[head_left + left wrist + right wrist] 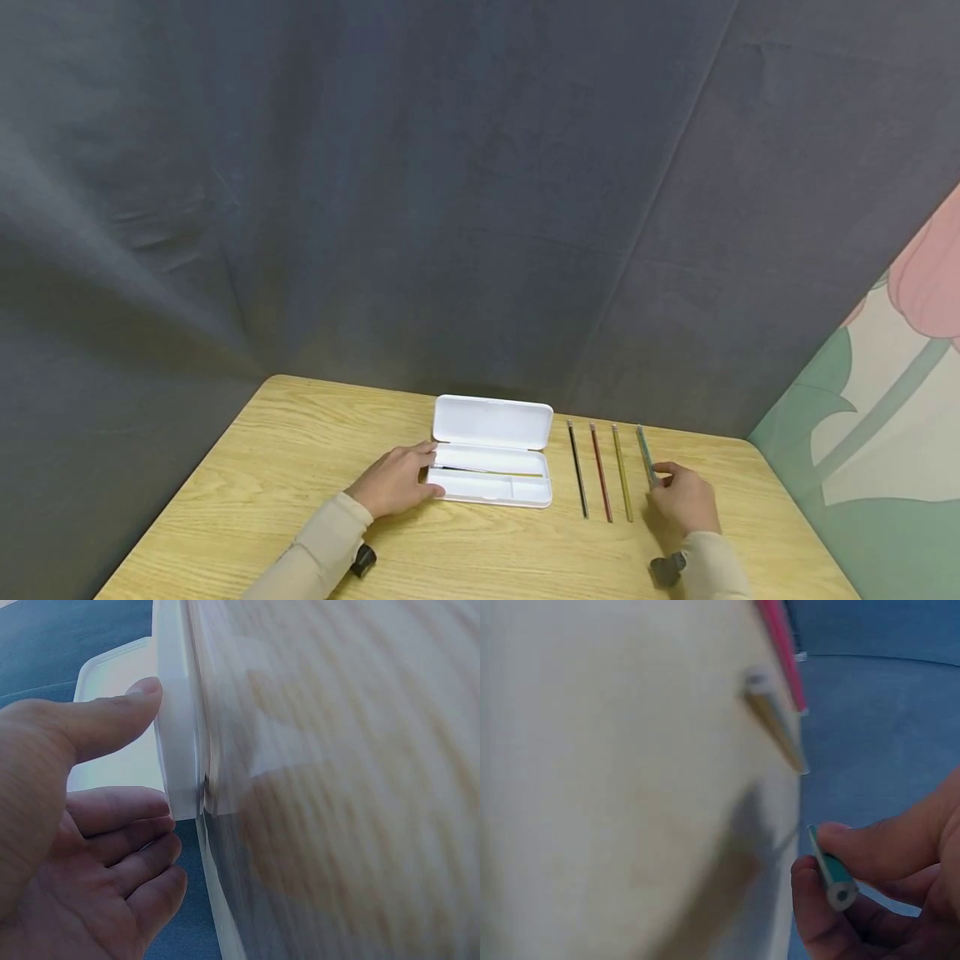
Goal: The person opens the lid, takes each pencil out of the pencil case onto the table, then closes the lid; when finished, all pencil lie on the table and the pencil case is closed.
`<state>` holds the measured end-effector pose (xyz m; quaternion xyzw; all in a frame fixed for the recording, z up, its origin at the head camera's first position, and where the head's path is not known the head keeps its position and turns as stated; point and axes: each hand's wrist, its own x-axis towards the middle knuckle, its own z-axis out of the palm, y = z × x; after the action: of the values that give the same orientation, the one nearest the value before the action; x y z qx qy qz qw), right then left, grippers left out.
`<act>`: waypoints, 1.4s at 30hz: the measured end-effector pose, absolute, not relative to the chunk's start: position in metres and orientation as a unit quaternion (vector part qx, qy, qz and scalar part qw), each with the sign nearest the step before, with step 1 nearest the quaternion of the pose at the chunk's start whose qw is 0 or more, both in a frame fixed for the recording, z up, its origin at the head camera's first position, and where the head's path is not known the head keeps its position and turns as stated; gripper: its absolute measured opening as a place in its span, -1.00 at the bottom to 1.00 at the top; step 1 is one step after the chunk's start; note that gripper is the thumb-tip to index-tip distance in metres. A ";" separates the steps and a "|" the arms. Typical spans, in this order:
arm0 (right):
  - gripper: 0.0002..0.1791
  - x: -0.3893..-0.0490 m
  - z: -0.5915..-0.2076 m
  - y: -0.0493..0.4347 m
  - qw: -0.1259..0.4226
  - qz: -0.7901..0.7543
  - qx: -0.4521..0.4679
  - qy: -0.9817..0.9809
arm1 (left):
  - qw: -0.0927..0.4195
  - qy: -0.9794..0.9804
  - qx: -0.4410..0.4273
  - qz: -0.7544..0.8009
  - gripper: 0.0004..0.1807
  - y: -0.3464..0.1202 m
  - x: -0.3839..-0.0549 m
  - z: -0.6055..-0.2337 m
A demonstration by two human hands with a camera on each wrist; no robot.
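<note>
Noted at right hand (684,498): green pencil (838,870) pinched between thumb and fingers near its closer end. Located at the right end of a row of pencils, with far end pointing toward the dark curtain (450,208). Unable to confirm contact of that far end with the wooden table (495,550).

Noted at left hand (397,482): fingers and thumb extended, set against the left end of a white pencil case (531,492). Lid (492,422) of same raised at the back. Seen lying lengthwise in its rear compartment: slim stick (517,474), gold toward the right, exact kind unclear.

Laid side by side and apart between case and right hand, from left to right: black pencil (578,469), red pencil (601,472), yellow pencil (622,473). Hung behind the table: the curtain. Positioned at far right: panel with pink-and-green flower pattern (885,417).
</note>
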<state>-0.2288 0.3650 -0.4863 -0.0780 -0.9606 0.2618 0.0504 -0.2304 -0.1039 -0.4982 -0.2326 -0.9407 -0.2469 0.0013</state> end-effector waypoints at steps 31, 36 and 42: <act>-0.69 -0.243 -0.443 0.248 0.209 0.310 0.181 -0.910 | 0.006 -0.941 -0.232 -0.248 -0.31 -0.105 -0.226 -0.493; -0.71 -0.254 -0.466 0.198 0.108 0.313 0.233 -0.914 | 0.003 -0.939 -0.237 -0.248 -0.29 -0.102 -0.225 -0.495; -0.77 -0.266 -0.493 0.176 0.071 0.253 0.284 -0.922 | 0.012 -0.940 -0.240 -0.243 -0.29 -0.105 -0.227 -0.498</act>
<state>-0.2659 0.1760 -0.4929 0.2843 -0.9221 0.2527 0.0713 -0.2274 -0.1048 -0.4979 -0.2395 -0.9400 -0.2427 0.0115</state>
